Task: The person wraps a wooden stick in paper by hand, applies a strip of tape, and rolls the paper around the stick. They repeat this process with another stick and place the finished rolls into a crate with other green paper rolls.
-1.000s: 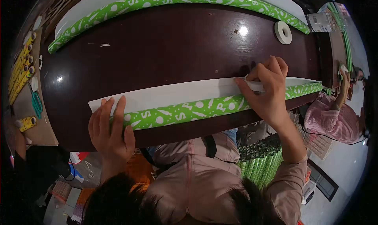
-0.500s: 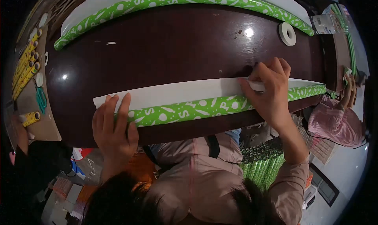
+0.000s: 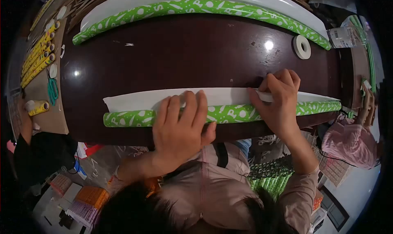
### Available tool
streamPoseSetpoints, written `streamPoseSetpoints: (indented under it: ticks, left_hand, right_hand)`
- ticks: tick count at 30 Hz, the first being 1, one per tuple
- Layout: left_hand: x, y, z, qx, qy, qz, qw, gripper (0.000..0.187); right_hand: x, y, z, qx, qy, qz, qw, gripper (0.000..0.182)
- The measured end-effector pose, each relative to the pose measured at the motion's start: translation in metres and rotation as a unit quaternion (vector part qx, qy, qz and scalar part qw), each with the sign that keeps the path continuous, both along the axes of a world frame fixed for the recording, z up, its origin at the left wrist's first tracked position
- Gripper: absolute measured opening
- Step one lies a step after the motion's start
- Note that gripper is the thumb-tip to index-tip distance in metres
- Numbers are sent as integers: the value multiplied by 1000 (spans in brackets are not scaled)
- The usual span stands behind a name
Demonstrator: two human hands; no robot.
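Note:
A roll of green wrapping paper [image 3: 229, 114] with white printed shapes lies along the near side of the dark table. Its loose white edge [image 3: 139, 98] spreads flat behind it. My left hand [image 3: 180, 119] rests across the roll left of its middle, fingers stretched onto the white side. My right hand [image 3: 280, 101] is closed in a pinch over the right part of the roll, at the white edge. Something whitish shows between thumb and curled fingers, but I cannot make out what it is. A white tape roll [image 3: 302, 47] lies flat beyond my right hand.
Another green-printed roll [image 3: 196, 5] with a white sheet spans the table's far side. Scissors [image 3: 53, 90] and yellow rolls [image 3: 41, 53] lie on the left board. A clear plastic container [image 3: 346, 36] stands at the right. Other people's hands [image 3: 367, 103] show at both sides.
My left hand has slid right from the roll's left end toward its middle, uncovering that end. My right hand stays pinched at nearly the same spot. The view has shifted slightly.

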State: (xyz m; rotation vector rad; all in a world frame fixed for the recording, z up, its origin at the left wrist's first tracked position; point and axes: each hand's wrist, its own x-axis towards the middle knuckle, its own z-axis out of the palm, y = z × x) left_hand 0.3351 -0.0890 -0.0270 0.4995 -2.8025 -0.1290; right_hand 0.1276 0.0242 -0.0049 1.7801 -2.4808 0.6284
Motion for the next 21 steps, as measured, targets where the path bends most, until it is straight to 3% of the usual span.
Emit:
streamPoseSetpoints:
  ticks: [13,18,21]
  left_hand:
    - [-57,40,-4,37,36,-41,998,50]
    - [-25,12,1,151,45,-89,984,52]
    - [14,-19,-5,143,20,-58,988,58]
  right_hand:
    - [-2,1,-5,-28,-5,8,1000,29]
    - [-2,2,-3,-14,-15,-6,1000,26]
    - [-3,4,-4,-5,-22,-5,1000,26]
